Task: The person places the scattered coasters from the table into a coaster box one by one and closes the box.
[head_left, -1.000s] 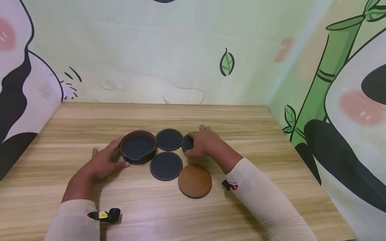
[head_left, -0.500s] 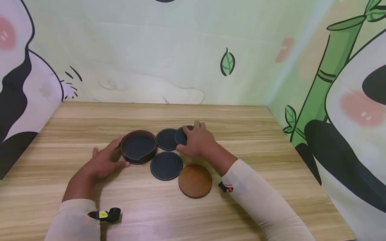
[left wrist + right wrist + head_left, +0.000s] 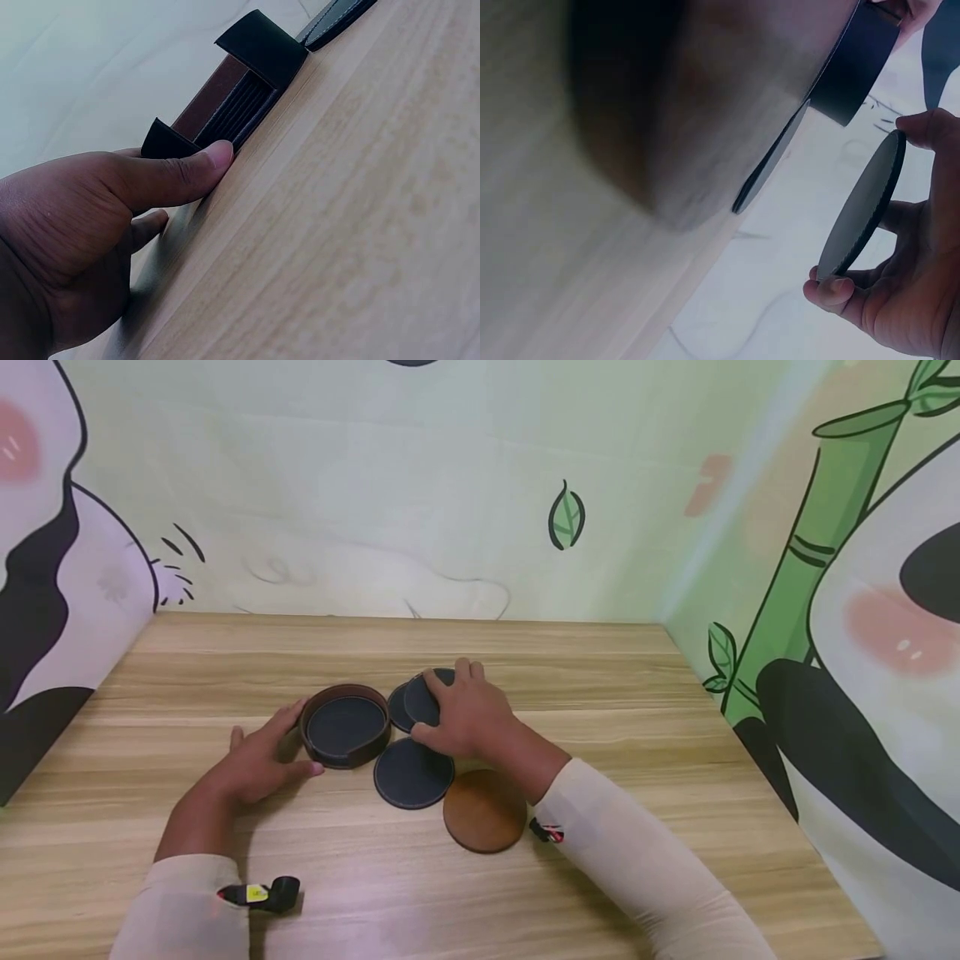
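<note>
My left hand (image 3: pixel 258 768) grips the left side of a round dark leather coaster holder (image 3: pixel 369 749), its thumb at the front notch. Several coasters are stacked inside, their edges showing through the notch in the left wrist view. My right hand (image 3: pixel 474 714) pinches a round black coaster (image 3: pixel 866 202) by its rim, between thumb and fingertips. In the right wrist view this coaster hangs tilted in the air, clear of the table. From the head view it partly covers another black coaster (image 3: pixel 397 708) lying right of the holder.
A black coaster (image 3: pixel 412 777) lies flat in front, near the holder. Touching it at the right is a brown coaster (image 3: pixel 483 814), under the right wrist in the head view. The wooden table (image 3: pixel 585 660) meets a wall (image 3: pixel 337 485) with cartoon pandas at the back and sides.
My right hand has lifted the black coaster from the table's right part and carried it left, over the coaster beside the holder. The left hand has stayed still on the holder.
</note>
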### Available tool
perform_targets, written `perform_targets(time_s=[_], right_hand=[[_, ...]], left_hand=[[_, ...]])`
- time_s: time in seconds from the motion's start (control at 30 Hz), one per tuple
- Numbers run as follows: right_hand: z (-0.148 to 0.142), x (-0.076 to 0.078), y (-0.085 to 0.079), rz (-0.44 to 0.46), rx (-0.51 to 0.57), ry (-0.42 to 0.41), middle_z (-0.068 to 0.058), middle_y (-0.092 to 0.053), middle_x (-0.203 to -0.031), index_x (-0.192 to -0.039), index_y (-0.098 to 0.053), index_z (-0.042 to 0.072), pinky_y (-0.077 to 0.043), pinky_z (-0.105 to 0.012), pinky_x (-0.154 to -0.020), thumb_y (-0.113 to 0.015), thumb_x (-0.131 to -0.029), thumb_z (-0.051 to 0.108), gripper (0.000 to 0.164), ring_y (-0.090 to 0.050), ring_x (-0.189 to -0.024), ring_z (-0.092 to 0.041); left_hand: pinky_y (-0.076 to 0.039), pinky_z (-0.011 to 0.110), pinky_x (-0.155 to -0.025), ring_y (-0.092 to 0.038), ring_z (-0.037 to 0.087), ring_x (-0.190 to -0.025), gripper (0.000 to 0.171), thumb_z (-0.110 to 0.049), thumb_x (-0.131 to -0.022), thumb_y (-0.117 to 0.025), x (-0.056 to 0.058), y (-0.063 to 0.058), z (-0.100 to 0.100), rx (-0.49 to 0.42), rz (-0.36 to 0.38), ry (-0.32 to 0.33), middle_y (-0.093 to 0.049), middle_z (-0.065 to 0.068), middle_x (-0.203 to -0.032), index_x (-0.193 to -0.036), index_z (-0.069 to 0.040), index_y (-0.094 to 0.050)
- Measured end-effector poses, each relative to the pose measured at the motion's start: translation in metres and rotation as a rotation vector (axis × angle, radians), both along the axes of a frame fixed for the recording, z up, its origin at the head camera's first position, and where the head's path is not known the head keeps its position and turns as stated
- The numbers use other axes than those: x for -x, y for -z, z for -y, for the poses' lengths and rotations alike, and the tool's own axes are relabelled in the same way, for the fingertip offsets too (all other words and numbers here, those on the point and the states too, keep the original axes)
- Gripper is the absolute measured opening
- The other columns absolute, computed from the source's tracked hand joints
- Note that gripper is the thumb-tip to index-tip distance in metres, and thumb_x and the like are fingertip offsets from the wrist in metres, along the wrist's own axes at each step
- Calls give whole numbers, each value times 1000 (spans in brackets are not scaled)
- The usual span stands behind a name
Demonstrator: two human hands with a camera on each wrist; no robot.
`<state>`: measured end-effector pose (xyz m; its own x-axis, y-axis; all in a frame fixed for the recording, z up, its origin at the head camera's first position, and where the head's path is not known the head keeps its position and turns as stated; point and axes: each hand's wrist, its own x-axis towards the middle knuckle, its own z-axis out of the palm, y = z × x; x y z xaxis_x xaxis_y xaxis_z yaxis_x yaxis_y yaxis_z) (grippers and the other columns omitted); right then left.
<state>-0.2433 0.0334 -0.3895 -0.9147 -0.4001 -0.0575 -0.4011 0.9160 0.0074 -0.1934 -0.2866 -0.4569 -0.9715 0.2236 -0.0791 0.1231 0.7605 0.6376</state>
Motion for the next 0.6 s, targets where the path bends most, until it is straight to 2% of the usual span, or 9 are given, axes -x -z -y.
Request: perform_targets(time_s=[0.13, 0.3, 0.43, 0.6], right_hand=[[12, -4, -1, 1, -9, -40, -20, -45, -153, -172, -36, 28, -64, -38, -82, -55, -99, 69, 86, -47, -130, -29], [26, -11, -3, 12, -19, -90, -17, -47, -150, -172, -36, 28, -59, -34, -75, -53, -99, 68, 85, -47, -127, -27], [31, -15, -6, 18, -37, -95, -16, -48, -147, -172, -35, 29, -56, -32, -71, -51, -99, 69, 85, -47, -125, -26], [34, -18, -9, 25, -47, -98, -15, -47, -148, -173, -34, 30, -57, -33, -73, -50, -100, 70, 85, -48, -125, -26]], left_hand=[[17, 85, -124, -18, 62, -163, 113, -39, -95, -85, 0, -1, -1, -4, 0, -2, -16, 30, -180, -177, -15, -11], [16, 86, -125, -19, 62, -163, 113, -40, -95, -85, -1, -1, -1, 1, 0, -5, -17, 30, -180, -177, -14, -11], [16, 85, -125, -19, 62, -163, 113, -42, -95, -84, -1, -1, 0, 1, -5, -4, -18, 31, -180, -177, -15, -11], [17, 84, -126, -19, 61, -164, 113, -43, -95, -84, -1, -1, 0, -6, 4, -9, -18, 30, -180, -177, -18, -11]])
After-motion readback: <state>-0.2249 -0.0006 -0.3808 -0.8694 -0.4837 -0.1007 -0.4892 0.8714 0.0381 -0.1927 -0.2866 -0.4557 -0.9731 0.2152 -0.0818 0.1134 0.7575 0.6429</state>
